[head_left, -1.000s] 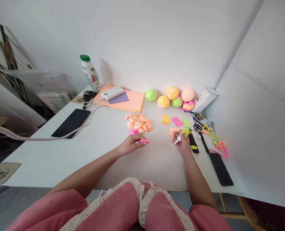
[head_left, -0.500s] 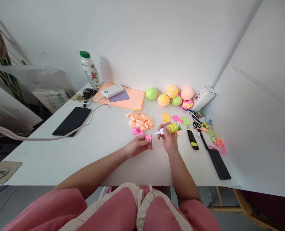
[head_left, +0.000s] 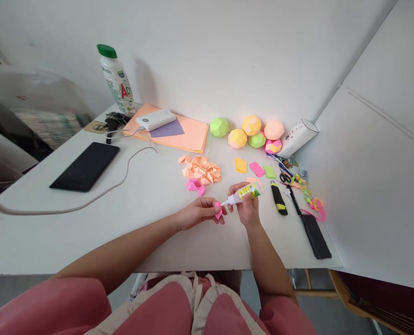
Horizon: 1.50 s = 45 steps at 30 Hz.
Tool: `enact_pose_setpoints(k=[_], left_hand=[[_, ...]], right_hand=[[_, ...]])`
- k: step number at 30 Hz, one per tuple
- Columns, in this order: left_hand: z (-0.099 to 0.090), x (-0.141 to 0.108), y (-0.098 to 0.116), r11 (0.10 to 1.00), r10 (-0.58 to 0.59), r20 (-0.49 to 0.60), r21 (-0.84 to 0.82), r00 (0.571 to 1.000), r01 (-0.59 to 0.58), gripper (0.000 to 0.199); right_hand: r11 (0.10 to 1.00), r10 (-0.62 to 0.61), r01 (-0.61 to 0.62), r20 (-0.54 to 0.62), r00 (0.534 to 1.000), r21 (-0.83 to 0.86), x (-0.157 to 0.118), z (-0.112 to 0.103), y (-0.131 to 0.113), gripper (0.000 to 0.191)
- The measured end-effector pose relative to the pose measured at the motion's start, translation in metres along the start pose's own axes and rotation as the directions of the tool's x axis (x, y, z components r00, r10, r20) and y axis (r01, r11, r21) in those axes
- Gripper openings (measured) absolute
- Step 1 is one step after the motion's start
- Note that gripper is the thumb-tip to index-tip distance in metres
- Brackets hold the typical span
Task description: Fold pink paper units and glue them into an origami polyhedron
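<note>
Pinched in my left hand (head_left: 201, 211) is a small folded pink paper piece (head_left: 218, 211). My right hand (head_left: 247, 209) is wrapped round a glue bottle (head_left: 246, 191) with a yellow and green label; its white nozzle points left and meets the upper edge of the pink piece, though actual contact is hard to tell. Just beyond my left hand lie a few folded pink pieces (head_left: 193, 185) beside a pile of folded peach paper pieces (head_left: 201, 168). Flat orange notes (head_left: 240, 165), pink notes (head_left: 256, 169) and green notes (head_left: 269, 171) sit past my right hand.
Faceted paper balls, one of them green (head_left: 219, 127), line the wall. A utility knife (head_left: 279, 199), scissors (head_left: 285, 177) and a black case (head_left: 316, 236) lie to the right. Leftward are a tablet (head_left: 85, 166), a cable, a power bank (head_left: 156, 119) and a bottle (head_left: 116, 81).
The pink piece has turned in my left hand and now shows a pointed shape. The glue nozzle has come down and left to it. The camera view has shifted slightly.
</note>
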<state>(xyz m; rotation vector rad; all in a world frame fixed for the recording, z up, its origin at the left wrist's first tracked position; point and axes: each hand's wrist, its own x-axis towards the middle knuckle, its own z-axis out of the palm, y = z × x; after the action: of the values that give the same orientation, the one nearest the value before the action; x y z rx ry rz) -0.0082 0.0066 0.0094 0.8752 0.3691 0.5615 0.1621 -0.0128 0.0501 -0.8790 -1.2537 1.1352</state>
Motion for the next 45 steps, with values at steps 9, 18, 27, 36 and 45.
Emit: enact_pose_setpoints(k=[9, 18, 27, 36, 45], left_hand=[[0.003, -0.002, -0.002, 0.994, -0.006, 0.077, 0.113, 0.997, -0.003, 0.024], [0.006, -0.002, -0.002, 0.994, -0.013, 0.03, 0.111, 0.999, 0.01, 0.025], [0.008, -0.003, 0.001, 0.988, -0.002, 0.025, 0.155, 1.0, -0.002, 0.025], [0.002, 0.0, -0.006, 0.988, 0.015, 0.035, 0.151, 0.999, -0.02, 0.021], [-0.001, -0.001, -0.01, 0.988, 0.031, 0.044, 0.148, 0.999, -0.037, 0.02]], right_hand=[[0.992, -0.09, 0.086, -0.04, 0.995, -0.095, -0.002, 0.0, 0.0, 0.036], [0.993, -0.056, 0.054, -0.018, 0.998, -0.105, -0.002, 0.001, -0.002, 0.038], [0.998, -0.03, 0.028, -0.029, 0.999, -0.048, -0.002, 0.004, -0.002, 0.036], [1.0, -0.018, 0.019, -0.03, 0.999, 0.014, -0.003, 0.004, -0.002, 0.036], [0.999, -0.032, 0.033, -0.041, 0.999, 0.034, -0.003, 0.005, -0.001, 0.033]])
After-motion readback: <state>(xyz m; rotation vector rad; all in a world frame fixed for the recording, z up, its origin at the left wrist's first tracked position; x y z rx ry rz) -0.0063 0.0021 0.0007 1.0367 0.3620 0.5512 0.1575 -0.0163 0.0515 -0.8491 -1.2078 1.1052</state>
